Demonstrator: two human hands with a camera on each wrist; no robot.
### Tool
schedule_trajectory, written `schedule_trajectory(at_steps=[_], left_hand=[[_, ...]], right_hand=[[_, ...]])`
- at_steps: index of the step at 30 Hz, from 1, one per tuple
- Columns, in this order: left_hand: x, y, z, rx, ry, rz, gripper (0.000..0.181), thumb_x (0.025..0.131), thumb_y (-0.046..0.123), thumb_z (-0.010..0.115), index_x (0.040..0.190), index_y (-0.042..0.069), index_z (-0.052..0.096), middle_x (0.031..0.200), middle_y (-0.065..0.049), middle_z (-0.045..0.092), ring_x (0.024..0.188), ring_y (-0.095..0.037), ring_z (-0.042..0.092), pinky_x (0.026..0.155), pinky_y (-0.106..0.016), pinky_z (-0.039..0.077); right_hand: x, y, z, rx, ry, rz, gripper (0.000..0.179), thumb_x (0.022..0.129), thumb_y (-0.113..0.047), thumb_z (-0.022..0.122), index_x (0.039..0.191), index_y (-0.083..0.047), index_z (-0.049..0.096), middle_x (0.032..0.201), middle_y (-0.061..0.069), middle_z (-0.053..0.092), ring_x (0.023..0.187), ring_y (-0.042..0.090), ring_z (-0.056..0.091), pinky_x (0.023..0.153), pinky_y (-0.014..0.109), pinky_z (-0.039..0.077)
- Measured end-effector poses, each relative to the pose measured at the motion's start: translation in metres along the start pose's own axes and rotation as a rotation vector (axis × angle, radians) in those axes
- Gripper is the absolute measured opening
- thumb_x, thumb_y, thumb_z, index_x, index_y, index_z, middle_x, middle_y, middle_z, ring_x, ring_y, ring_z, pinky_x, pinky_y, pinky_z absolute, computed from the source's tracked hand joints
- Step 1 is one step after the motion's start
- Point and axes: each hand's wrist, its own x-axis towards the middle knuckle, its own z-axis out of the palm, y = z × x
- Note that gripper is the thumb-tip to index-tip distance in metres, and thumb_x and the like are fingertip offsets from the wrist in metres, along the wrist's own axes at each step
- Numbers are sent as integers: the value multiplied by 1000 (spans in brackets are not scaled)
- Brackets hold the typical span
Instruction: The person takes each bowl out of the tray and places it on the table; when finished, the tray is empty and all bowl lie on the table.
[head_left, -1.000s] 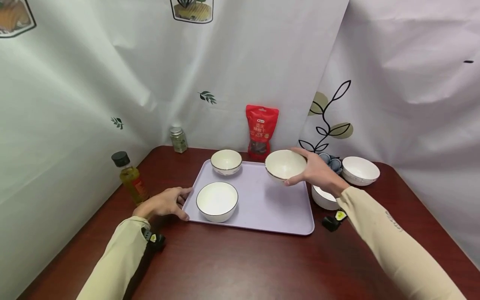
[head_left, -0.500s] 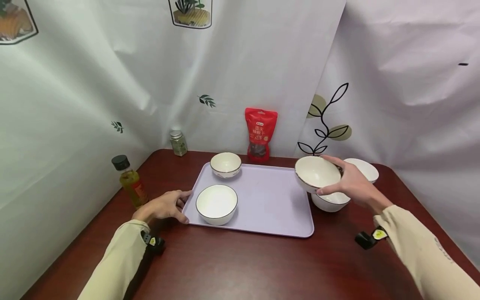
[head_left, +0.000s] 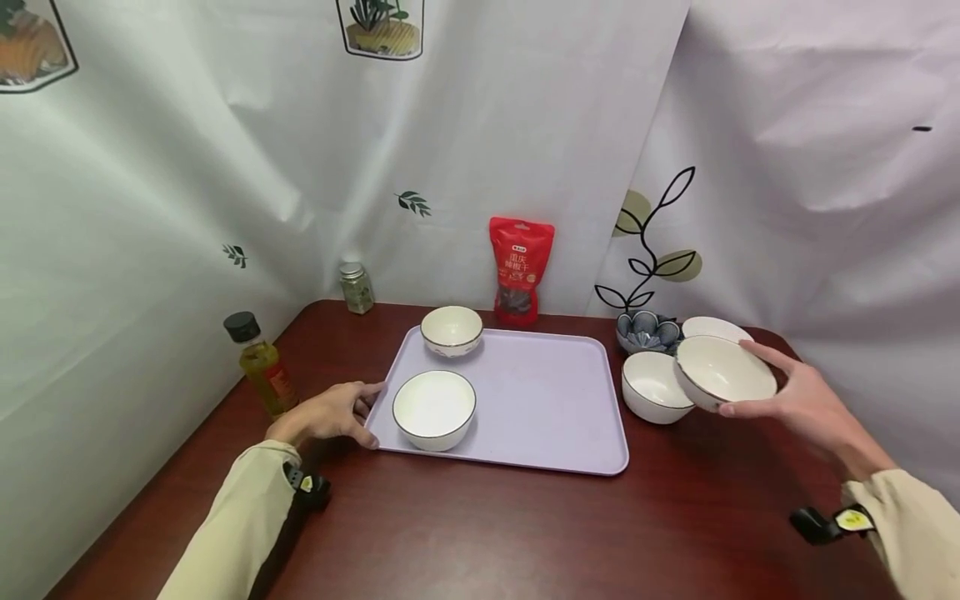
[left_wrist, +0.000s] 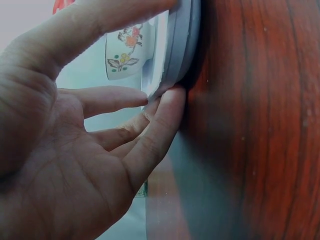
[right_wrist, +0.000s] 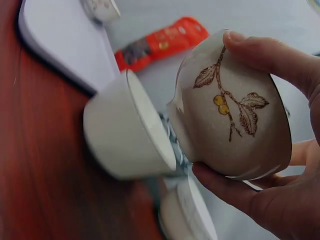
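Note:
My right hand [head_left: 810, 408] grips a white bowl [head_left: 723, 367] by its side, lifted over the right part of the table. Its outer wall shows a brown branch with leaves and yellow berries in the right wrist view, with thumb and fingers on opposite sides. My left hand [head_left: 330, 411] holds the left edge and near corner of a pale lilac tray [head_left: 540, 392]; in the left wrist view its fingertips lie against the tray's edge. Two dark-rimmed bowls stand on the tray's left half: a larger one [head_left: 433, 410] in front, a smaller flowered one [head_left: 452, 331] behind.
Right of the tray stand a white bowl [head_left: 651, 392], a blue-grey petal-shaped bowl [head_left: 645, 331] and another white bowl [head_left: 712, 327], partly hidden. A red pouch [head_left: 521, 271] and a spice jar [head_left: 356, 287] stand along the back. An oil bottle [head_left: 264, 367] is beside my left hand.
My right hand has carried the white bowl rightward from above the tray, past its right edge. The petal-shaped bowl shows fully again. My left hand and the tray have stayed put.

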Motion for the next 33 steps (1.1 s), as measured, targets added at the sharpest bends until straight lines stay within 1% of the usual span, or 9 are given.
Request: schedule_trajectory(at_steps=[2, 6, 13, 16, 20, 24, 26, 31, 33], left_hand=[[0, 0, 0, 2, -1, -4, 101, 67, 15, 89, 151, -7, 37, 123, -24, 62, 104, -28, 62, 94, -46, 54], [0, 1, 0, 10, -1, 0, 101, 67, 15, 89, 150, -8, 37, 125, -24, 61, 105, -28, 62, 94, -46, 54], [0, 0, 1, 5, 3, 3, 101, 67, 15, 89, 150, -9, 37, 125, -25, 61, 105, -28, 62, 94, -46, 54], [1, 0, 2, 6, 1, 3, 101, 67, 15, 89, 150, -9, 37, 125, -25, 61, 105, -28, 62, 94, -45, 54], [2, 0, 1, 7, -3, -1, 101, 67, 15, 89, 150, -8, 37, 127, -25, 60, 105, -28, 62, 94, -46, 54], [3, 1, -1, 3, -7, -16, 101, 68, 15, 89, 151, -7, 36, 127, -25, 60, 106, -29, 61, 96, -47, 54], [3, 1, -1, 0, -9, -24, 101, 68, 15, 89, 151, -7, 36, 128, -25, 60, 107, -29, 61, 97, -47, 53], [2, 0, -2, -2, -12, -12, 102, 68, 15, 89, 151, -8, 36, 127, -26, 60, 107, -29, 62, 96, -47, 54], [1, -1, -2, 0, -11, 4, 102, 67, 14, 89, 150, -10, 35, 125, -26, 61, 105, -30, 62, 94, -46, 54]], right_hand=[[-5, 12, -4, -28, 9, 26, 104, 77, -32, 86, 161, -17, 25, 151, 22, 37, 96, -15, 39, 74, 8, 32], [-12, 32, -11, -61, 33, 61, 102, 79, -36, 84, 161, -21, 24, 146, 23, 41, 93, -19, 39, 72, 10, 32], [-15, 52, -14, -51, 34, 95, 104, 82, -35, 82, 162, -13, 19, 153, 32, 35, 91, -23, 34, 71, 7, 31], [-15, 58, -14, -81, 21, 108, 105, 81, -38, 82, 161, -9, 20, 152, 37, 35, 92, -23, 30, 70, 9, 30], [-14, 63, -12, -116, -11, 137, 106, 81, -42, 81, 160, -5, 21, 148, 40, 37, 94, -18, 29, 72, 13, 29], [-9, 67, -7, -120, -48, 163, 106, 83, -44, 79, 160, -3, 19, 150, 38, 36, 104, -1, 39, 78, 18, 30], [-6, 70, -4, -102, -57, 168, 106, 83, -44, 78, 160, -2, 18, 152, 38, 33, 108, 6, 40, 80, 18, 29], [-1, 74, 4, -57, -25, 172, 106, 81, -39, 82, 159, -1, 20, 153, 39, 31, 111, 10, 39, 80, 14, 28], [1, 74, 6, -59, -14, 172, 106, 80, -39, 82, 159, 0, 22, 152, 39, 33, 113, 18, 40, 83, 16, 28]])
